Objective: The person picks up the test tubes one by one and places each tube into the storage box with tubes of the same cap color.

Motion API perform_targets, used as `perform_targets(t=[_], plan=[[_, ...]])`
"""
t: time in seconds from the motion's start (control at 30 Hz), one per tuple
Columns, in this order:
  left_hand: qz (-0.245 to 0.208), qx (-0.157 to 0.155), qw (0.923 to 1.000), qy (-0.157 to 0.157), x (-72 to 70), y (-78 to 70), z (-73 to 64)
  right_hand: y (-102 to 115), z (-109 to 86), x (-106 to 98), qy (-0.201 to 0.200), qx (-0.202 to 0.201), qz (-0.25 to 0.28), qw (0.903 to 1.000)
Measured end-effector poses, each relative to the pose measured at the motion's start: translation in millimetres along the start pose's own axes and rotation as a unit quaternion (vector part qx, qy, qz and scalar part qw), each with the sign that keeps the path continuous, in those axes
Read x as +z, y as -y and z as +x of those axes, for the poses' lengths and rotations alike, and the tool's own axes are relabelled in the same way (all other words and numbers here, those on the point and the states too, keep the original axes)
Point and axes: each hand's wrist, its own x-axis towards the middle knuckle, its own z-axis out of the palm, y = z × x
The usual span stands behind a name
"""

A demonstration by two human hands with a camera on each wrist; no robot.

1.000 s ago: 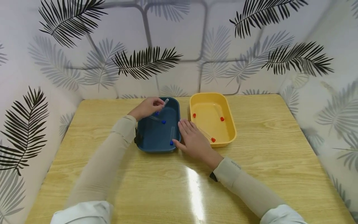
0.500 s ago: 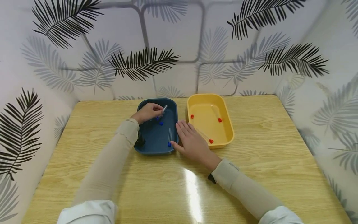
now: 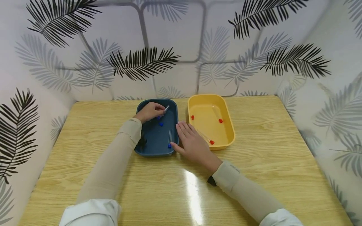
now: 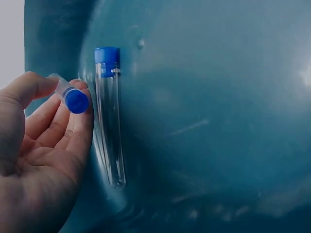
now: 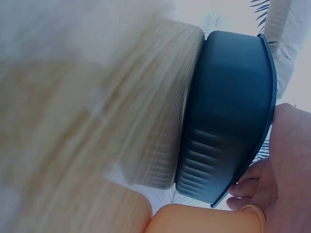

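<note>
In the head view my left hand (image 3: 149, 112) is over the far part of the dark blue tray (image 3: 155, 147). Between thumb and fingertips it pinches a clear test tube (image 4: 77, 100), whose blue cap faces the left wrist camera. Close beside those fingers, a second blue-capped test tube (image 4: 112, 131) lies on the tray floor. Another tube with a blue cap (image 3: 169, 145) lies near the tray's right wall. My right hand (image 3: 195, 145) has its fingers extended and rests at the blue tray's right rim, reaching across the near left corner of the yellow tray (image 3: 230, 133).
The yellow tray stands right of the blue one with a narrow gap between them. Inside it lie clear tubes with red caps (image 3: 212, 142). Both trays stand on a wooden table (image 3: 158, 188), near its back edge. A leaf-patterned wall covering (image 3: 175, 72) rises behind.
My left hand has come down slightly toward the tray floor with the pinched test tube. My right hand keeps its place at the rim. The head view has shifted a little.
</note>
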Motion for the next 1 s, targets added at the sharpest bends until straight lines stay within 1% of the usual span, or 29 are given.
perform_targets(t=[0.17,0.5,0.83,1.0], plan=[[0.009,0.002,1.0000,0.000,0.1,2.7,1.3,1.1,0.3,-1.0,-0.003,-0.001,-0.002,1.0000],[0.024,-0.007,0.9997,0.003,4.0,3.2,1.5,0.6,-0.3,0.1,0.002,0.002,-0.002,1.0000],[0.047,0.002,0.9989,0.005,4.3,0.4,1.2,0.1,-0.4,-1.7,0.009,0.007,-0.002,0.9999],[0.055,0.010,0.9984,0.007,3.7,0.5,-1.2,0.7,-0.9,0.1,0.004,0.005,-0.005,1.0000]])
